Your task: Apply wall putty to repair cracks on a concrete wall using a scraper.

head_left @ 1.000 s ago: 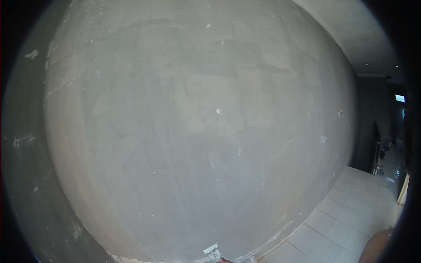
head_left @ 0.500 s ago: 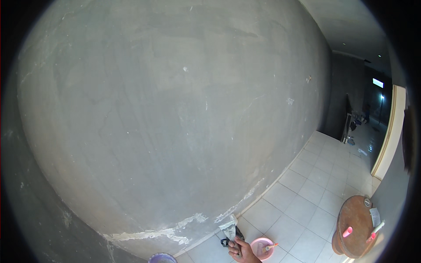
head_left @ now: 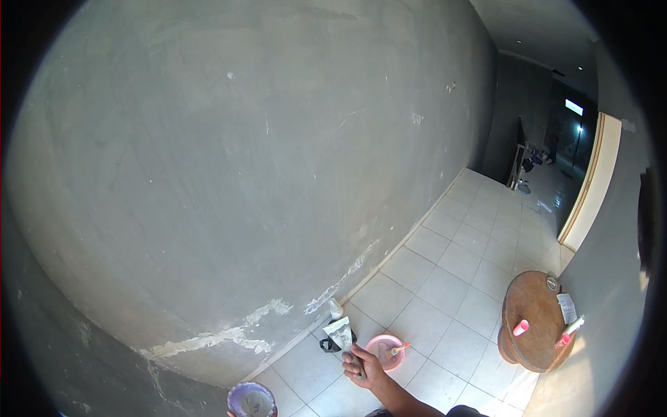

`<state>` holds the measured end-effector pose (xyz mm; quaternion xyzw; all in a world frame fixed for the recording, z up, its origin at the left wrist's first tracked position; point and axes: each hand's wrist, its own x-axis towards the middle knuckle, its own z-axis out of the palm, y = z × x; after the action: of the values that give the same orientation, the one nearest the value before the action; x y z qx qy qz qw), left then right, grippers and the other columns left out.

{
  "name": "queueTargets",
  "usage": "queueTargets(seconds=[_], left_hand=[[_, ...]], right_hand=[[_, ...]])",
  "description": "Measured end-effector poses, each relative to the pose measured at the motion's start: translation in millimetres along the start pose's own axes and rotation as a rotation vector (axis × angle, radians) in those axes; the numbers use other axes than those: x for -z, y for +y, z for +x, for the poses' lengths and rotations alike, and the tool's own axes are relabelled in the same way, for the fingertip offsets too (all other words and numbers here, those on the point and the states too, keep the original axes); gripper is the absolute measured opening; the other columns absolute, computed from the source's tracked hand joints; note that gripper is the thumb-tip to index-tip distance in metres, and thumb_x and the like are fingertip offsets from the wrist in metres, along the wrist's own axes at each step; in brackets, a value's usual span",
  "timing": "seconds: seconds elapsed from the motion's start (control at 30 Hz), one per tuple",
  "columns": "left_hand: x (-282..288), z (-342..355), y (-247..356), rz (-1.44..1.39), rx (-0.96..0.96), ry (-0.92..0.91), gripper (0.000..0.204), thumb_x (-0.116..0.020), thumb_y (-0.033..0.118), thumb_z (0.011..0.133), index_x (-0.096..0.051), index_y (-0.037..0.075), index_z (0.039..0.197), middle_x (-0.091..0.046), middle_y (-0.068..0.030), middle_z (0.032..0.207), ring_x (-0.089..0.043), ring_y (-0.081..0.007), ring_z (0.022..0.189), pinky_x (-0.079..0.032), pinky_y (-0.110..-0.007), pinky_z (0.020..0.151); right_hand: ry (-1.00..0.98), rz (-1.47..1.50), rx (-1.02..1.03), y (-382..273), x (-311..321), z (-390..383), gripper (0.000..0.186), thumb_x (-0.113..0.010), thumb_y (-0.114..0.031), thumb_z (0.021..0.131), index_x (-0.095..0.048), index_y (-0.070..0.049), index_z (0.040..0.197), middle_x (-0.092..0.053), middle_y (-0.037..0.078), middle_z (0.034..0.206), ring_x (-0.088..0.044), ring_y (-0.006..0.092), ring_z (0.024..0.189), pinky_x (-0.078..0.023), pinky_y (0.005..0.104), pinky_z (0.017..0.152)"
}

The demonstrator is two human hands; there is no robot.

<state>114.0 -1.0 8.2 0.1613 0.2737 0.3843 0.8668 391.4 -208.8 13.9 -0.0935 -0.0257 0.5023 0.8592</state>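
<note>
My right hand [head_left: 361,367] is closed round the handle of a putty knife [head_left: 340,335]. Its wide blade points up and away from me, with whitish filler on it, and is apart from the wall in this view. A purple bowl [head_left: 240,393] with pale, whitish stuff inside shows at the lower edge. At its left rim a bit of my left hand [head_left: 231,414] grips it; most of that hand is out of the picture. Ahead stands a grey wall [head_left: 208,194] with a rough white patch [head_left: 208,342] along its lower part.
On the tiled floor [head_left: 379,297], a pink basin [head_left: 373,345] holds a paintbrush [head_left: 398,350]. A black plastic bag [head_left: 328,345] and a white bag [head_left: 335,308] lie by the wall's foot. Rightward stands a round brown table [head_left: 538,306] bearing pink-and-white items; a doorway frame [head_left: 590,184] is beyond.
The view has tipped down and right, so wall and floor things sit higher and further left. More of my right forearm and of the purple bowl shows. The putty knife stays in my right hand.
</note>
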Motion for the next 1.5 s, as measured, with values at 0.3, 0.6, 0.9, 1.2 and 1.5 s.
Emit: queueTargets(seconds=[0.3, 0.6, 0.9, 1.2, 1.5], left_hand=[[-6.6, -41.2, -86.2, 0.025, -0.012, 0.009, 0.081, -0.054, 0.078, 0.079, -0.048, 0.026, 0.141, -0.054, -0.0028, 0.135, -0.05, -0.0279, 0.125, -0.046, -0.051, 0.089], [-101.4, -73.6, -224.6, -0.049, 0.15, -0.117, 0.081, -0.054, 0.076, 0.082, -0.047, 0.022, 0.142, -0.054, -0.0083, 0.137, -0.057, -0.0319, 0.119, -0.053, -0.054, 0.085], [-205.5, -71.5, -323.3, 0.154, 0.379, -0.378, 0.088, -0.051, 0.079, 0.08, -0.042, 0.022, 0.147, -0.049, -0.0093, 0.144, -0.048, -0.0325, 0.13, -0.044, -0.055, 0.099], [-299.7, -22.9, -437.2, 0.179, 0.504, -0.52, 0.089, -0.045, 0.08, 0.083, -0.041, 0.021, 0.149, -0.047, -0.0095, 0.148, -0.046, -0.0334, 0.133, -0.04, -0.055, 0.102], [-412.3, 11.1, -551.9, 0.122, 0.512, -0.49, 0.079, -0.035, 0.073, 0.093, -0.04, 0.019, 0.15, -0.045, -0.009, 0.149, -0.045, -0.034, 0.135, -0.038, -0.055, 0.108]], right_hand=[[-0.086, -0.019, -0.063, -80.7, -10.0, -55.6, 0.01, -0.052, -0.025, 0.103, -0.056, -0.016, 0.107, -0.056, 0.005, 0.084, -0.048, 0.0112, 0.053, -0.039, 0.0243, 0.045], [0.016, -0.046, 0.234, -221.1, 19.5, -215.3, 0.021, -0.043, -0.025, 0.106, -0.053, -0.013, 0.12, -0.057, 0.007, 0.083, -0.047, 0.0127, 0.051, -0.04, 0.0255, 0.046], [0.046, 0.043, 0.407, -288.5, 39.4, -278.8, 0.02, -0.04, -0.025, 0.106, -0.051, -0.013, 0.118, -0.056, 0.007, 0.085, -0.047, 0.0131, 0.05, -0.04, 0.0271, 0.041], [-0.017, 0.08, 0.462, -390.7, 35.5, -259.9, 0.032, -0.035, -0.032, 0.109, -0.049, -0.004, 0.113, -0.054, 0.007, 0.082, -0.044, 0.0123, 0.048, -0.04, 0.0276, 0.041], [0.219, -0.299, 0.356, -534.7, 35.6, -248.5, 0.028, -0.046, -0.027, 0.105, -0.047, -0.006, 0.123, -0.055, 0.009, 0.077, -0.044, 0.0146, 0.043, -0.038, 0.0274, 0.037]])
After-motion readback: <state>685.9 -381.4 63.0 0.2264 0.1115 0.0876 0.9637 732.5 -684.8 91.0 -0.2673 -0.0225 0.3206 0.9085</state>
